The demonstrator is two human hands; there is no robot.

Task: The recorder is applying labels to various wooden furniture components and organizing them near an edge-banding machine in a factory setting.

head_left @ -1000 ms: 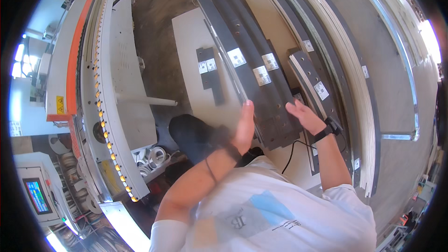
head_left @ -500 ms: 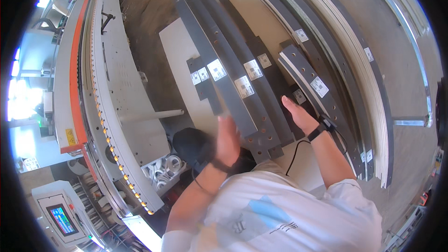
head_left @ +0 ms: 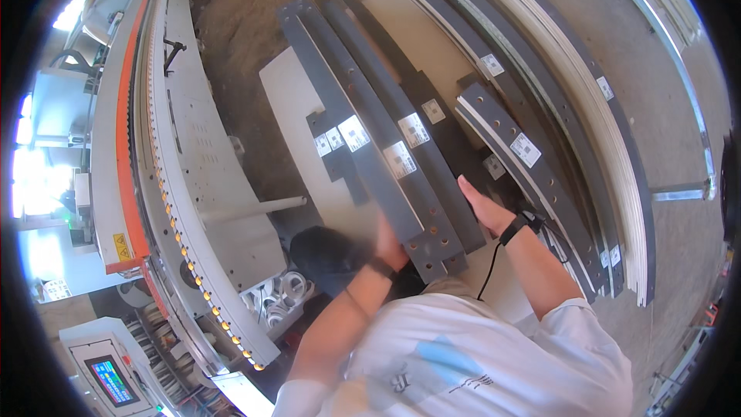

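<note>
Long dark grey panels (head_left: 369, 112) with white labels and round holes lie stacked in front of me, their near ends close to my body. My left hand (head_left: 390, 242) is at the left edge of this stack, near its close end; its fingers are smeared by motion. On the stack's other side my right hand (head_left: 485, 210) is open, fingers stretched out and palm side against or right beside the panel edge. I cannot tell whether it touches. A dark band with a cable circles my right wrist, and another band is on the left.
Further stacks of dark panels with pale edges (head_left: 540, 100) lie to the right. Beneath the panels is a pale board (head_left: 292, 100). A long white and orange machine (head_left: 212, 177) runs along the left, with a control screen (head_left: 112, 380). A metal rail (head_left: 679, 77) stands far right.
My left hand has moved right, in against the panel edge. My right hand has shifted slightly left and nearer to me. The whole view has also shifted a little.
</note>
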